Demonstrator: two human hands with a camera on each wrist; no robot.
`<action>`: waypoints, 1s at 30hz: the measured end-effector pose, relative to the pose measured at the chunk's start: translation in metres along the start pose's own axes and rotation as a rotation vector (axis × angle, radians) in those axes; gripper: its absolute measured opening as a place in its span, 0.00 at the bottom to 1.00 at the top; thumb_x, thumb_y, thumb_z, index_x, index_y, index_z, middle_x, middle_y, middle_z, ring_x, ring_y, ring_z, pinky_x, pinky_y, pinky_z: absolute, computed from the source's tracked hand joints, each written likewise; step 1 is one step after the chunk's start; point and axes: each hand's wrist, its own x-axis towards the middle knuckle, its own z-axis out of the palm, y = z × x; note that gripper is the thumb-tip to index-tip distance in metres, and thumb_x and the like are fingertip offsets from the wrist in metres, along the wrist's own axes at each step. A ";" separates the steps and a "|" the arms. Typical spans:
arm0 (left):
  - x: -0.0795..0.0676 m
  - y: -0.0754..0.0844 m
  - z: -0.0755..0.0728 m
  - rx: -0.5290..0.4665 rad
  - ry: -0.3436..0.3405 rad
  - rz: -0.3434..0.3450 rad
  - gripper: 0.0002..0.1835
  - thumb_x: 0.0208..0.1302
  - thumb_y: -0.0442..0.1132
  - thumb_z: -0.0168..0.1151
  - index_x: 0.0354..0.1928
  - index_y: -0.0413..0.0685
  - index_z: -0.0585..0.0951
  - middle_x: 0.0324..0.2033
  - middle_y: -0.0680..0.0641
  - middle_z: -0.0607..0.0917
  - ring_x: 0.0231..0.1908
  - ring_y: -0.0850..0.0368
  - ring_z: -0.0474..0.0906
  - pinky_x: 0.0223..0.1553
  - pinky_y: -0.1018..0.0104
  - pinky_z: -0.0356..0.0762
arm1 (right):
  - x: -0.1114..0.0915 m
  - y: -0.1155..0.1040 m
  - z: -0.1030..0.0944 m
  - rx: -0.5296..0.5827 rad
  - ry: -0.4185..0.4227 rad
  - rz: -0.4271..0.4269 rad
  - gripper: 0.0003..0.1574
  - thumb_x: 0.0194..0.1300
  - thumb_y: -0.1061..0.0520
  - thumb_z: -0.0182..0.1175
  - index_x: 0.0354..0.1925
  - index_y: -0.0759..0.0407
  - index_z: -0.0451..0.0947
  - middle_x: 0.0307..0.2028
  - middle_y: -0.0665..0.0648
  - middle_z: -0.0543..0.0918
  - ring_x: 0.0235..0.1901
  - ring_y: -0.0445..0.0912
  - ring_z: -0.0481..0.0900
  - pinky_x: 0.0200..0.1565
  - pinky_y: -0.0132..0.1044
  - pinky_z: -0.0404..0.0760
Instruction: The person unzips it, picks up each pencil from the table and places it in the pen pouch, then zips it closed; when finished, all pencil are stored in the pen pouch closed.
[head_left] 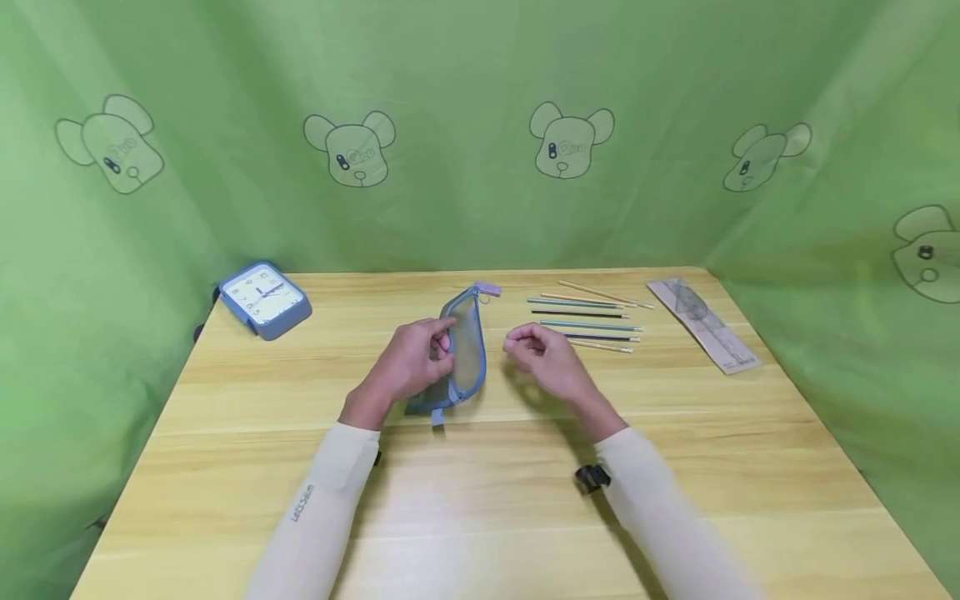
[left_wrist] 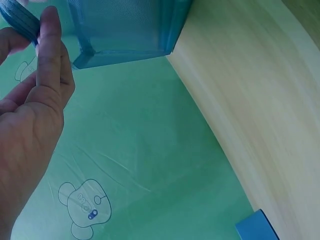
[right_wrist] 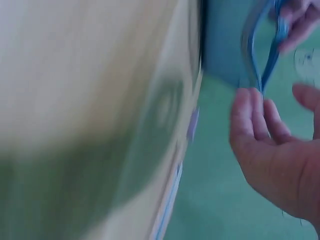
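Observation:
A blue mesh pencil case [head_left: 470, 354] stands on the table with its zipped mouth spread apart. My left hand [head_left: 408, 360] pinches the zipper edge on the near left side of the mouth; the left wrist view shows that edge between thumb and fingers [left_wrist: 49, 60]. My right hand [head_left: 551, 360] hovers just right of the case, fingers bent loosely and nothing between them. In the right wrist view its thumb stands apart from the fingers [right_wrist: 243, 112]. Several pencils [head_left: 585, 326] lie side by side beyond the right hand. A purple eraser [head_left: 487, 288] sits by the case's far end.
At the back left of the wooden table [head_left: 480, 508] is a blue square clock [head_left: 266, 298]. A flat clear package with drawing tools [head_left: 705, 327] lies at the right. Green curtains [head_left: 465, 225] border the table's back and sides.

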 end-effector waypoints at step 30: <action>0.000 -0.003 -0.003 0.017 -0.022 0.001 0.34 0.65 0.28 0.67 0.74 0.28 0.72 0.41 0.45 0.84 0.42 0.56 0.82 0.46 0.70 0.86 | 0.011 0.082 -0.114 -0.628 -0.114 -0.111 0.22 0.67 0.67 0.69 0.59 0.67 0.82 0.56 0.70 0.87 0.58 0.66 0.85 0.65 0.63 0.82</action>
